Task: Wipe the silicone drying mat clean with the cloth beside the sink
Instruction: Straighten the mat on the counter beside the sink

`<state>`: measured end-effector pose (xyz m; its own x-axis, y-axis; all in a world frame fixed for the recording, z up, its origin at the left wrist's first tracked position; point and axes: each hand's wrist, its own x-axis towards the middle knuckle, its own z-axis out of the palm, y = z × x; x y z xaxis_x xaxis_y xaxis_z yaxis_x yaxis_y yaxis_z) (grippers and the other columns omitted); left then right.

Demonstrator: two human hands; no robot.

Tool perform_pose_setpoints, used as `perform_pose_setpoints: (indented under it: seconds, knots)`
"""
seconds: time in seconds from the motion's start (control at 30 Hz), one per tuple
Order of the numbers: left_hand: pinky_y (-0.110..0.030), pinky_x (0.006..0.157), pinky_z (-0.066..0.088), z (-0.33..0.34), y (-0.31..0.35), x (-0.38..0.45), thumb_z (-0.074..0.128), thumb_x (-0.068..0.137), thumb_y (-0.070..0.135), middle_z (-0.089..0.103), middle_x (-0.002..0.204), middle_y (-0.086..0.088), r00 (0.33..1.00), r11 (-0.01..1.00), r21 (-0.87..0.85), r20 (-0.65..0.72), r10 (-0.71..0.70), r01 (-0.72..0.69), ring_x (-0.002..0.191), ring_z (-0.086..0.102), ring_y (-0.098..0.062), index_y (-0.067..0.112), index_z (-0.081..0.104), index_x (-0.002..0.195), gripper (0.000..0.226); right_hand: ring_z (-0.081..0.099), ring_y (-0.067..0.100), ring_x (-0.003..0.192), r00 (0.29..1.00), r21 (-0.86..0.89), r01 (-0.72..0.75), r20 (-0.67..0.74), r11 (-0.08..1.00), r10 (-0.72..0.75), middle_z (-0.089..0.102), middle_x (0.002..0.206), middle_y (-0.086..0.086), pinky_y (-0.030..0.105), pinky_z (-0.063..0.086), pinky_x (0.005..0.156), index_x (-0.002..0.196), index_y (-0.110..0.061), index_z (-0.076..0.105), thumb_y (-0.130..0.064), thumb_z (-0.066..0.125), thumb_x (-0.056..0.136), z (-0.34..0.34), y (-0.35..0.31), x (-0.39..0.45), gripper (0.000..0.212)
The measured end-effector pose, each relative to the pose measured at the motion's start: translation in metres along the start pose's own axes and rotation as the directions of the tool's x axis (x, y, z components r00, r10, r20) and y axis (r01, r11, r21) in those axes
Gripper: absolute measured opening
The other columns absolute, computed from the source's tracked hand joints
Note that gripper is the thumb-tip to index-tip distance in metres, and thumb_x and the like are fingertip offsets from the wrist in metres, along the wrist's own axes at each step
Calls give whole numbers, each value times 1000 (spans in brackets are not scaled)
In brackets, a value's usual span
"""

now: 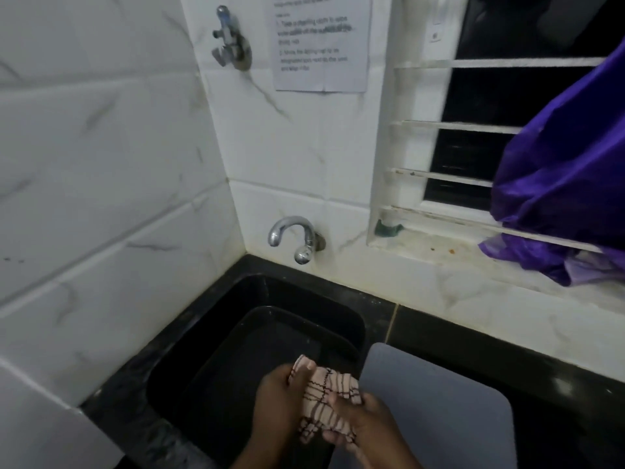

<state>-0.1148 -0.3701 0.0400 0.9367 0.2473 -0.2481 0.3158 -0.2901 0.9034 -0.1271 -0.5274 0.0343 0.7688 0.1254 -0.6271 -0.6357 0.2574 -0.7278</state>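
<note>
Your fingers [338, 399] curl round the checked cloth [326, 404], left hand [275, 397] and right hand [360, 426] both gripping it over the sink [209, 350], likely to wring it there. The grey drying mat [439, 411] lies flat on the tabletop [527, 370] just beside.

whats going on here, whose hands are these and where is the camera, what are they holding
There is no machine here: a person wears one camera on the head, looking down at their own two bare hands. The left hand and the right hand both grip a bunched checked cloth, seemingly wringing it, over a black sink with a dark tub in it. To the right, a grey silicone drying mat lies on the black counter, not yet touched by the cloth. A tap sticks out of the tiled wall, and purple fabric hangs at the window.
</note>
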Motion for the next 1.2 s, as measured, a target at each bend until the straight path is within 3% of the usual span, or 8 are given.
perform_pose_setpoints:
  seconds: [0.17, 0.3, 0.47, 0.57, 0.77, 0.9, 1.03, 1.2]
  knots:
    - [-29, 65, 56, -49, -13, 63, 60, 97, 51, 76, 73, 3, 990, 989, 25, -10, -143, 143, 69, 73, -8, 16, 77, 82, 41, 77, 26, 88, 992, -141, 128, 5, 982, -128, 78, 103, 13, 39, 63, 67, 113, -8, 67, -9, 70, 94, 63, -17, 51, 19]
    - [-35, 74, 62, -86, -19, 124, 64, 98, 11, 79, 86, -8, 958, 951, -172, 174, -229, 258, 82, 77, -24, 5, 74, 103, 13, 76, 29, 91, 969, -160, 209, -97, 965, -226, 79, 96, 13, 42, 63, 74, 110, -5, 70, 2, 61, 95, 111, -24, 111, 19]
    - [-37, 75, 63, -135, -25, 203, 57, 88, -13, 78, 86, -11, 968, 932, -261, 74, -241, 252, 81, 76, -27, 4, 74, 104, 29, 75, 31, 92, 982, -132, 122, -129, 984, -139, 79, 96, 12, 42, 62, 74, 108, -9, 71, -1, 62, 95, 182, -40, 172, 18]
    - [-21, 55, 56, -161, -16, 244, 58, 88, -12, 76, 82, -3, 970, 943, -233, 10, -242, 237, 73, 73, -17, 11, 74, 100, 31, 74, 24, 80, 986, -183, 53, -144, 982, -80, 79, 88, 8, 34, 57, 63, 102, -10, 72, -3, 65, 93, 213, -57, 205, 13]
    - [-39, 82, 62, -173, -9, 341, 57, 87, -8, 76, 95, -8, 965, 942, -215, 8, -264, 259, 88, 74, -22, 8, 73, 111, 32, 71, 26, 73, 983, -390, -24, -176, 921, -49, 74, 82, 13, 45, 63, 65, 87, -7, 72, -4, 68, 89, 251, -106, 285, 6]
    - [-35, 78, 62, -166, -6, 393, 53, 86, -6, 76, 92, -3, 964, 943, -217, -21, -265, 254, 86, 73, -21, 13, 74, 107, 35, 71, 36, 83, 978, -416, -62, -205, 907, -26, 72, 94, 23, 56, 62, 72, 85, 0, 70, -1, 67, 88, 264, -134, 347, 4]
    - [-32, 69, 62, -156, -3, 439, 49, 85, -6, 75, 92, -6, 986, 968, -205, -53, -160, 146, 84, 73, -22, 12, 73, 106, 37, 70, 29, 89, 976, -465, -14, -200, 885, -89, 72, 94, 14, 52, 62, 83, 83, -6, 67, -5, 67, 90, 271, -152, 407, 7]
    - [-50, 81, 63, -135, -34, 498, 58, 82, 2, 77, 97, -5, 997, 983, -178, -56, -49, 38, 91, 75, -24, 20, 71, 106, 33, 75, 29, 82, 962, -408, 115, -182, 906, -204, 78, 80, 8, 49, 63, 80, 82, -7, 78, -3, 64, 87, 280, -146, 460, 16]
